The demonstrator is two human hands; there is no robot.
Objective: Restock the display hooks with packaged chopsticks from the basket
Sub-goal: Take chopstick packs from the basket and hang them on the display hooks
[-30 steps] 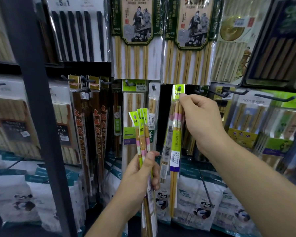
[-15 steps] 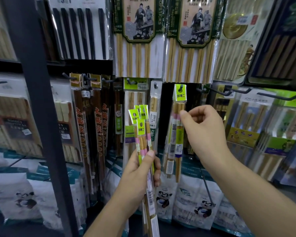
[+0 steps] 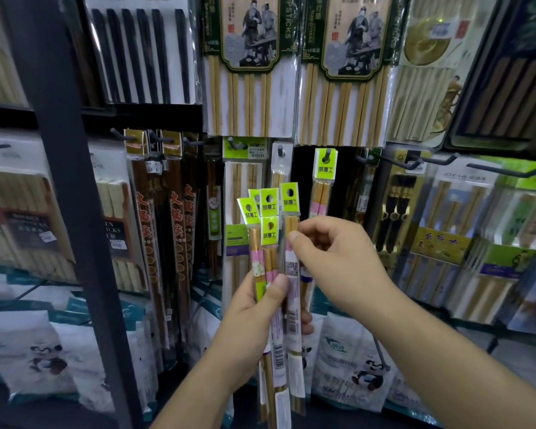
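My left hand (image 3: 254, 314) grips a fanned bundle of several chopstick packs (image 3: 268, 230) with lime-green header cards, held upright in front of the display. My right hand (image 3: 334, 261) pinches the rightmost pack (image 3: 291, 274) of that bundle between thumb and forefinger, just below its green header. Above and right, one matching pack (image 3: 324, 178) hangs on a display hook (image 3: 327, 154). No basket is in view.
A dark metal upright (image 3: 65, 187) stands at the left. Rows of other chopstick packs hang on hooks all around, such as brown ones (image 3: 180, 218) at the left and boxed sets (image 3: 440, 243) at the right. Bare hook tips (image 3: 505, 173) stick out at the right. White bags with panda prints (image 3: 350, 357) hang below.
My right hand let go of the pack it hung on the hook and came down and left to the bundle, where it now pinches the rightmost pack. My left hand stayed about where it was.
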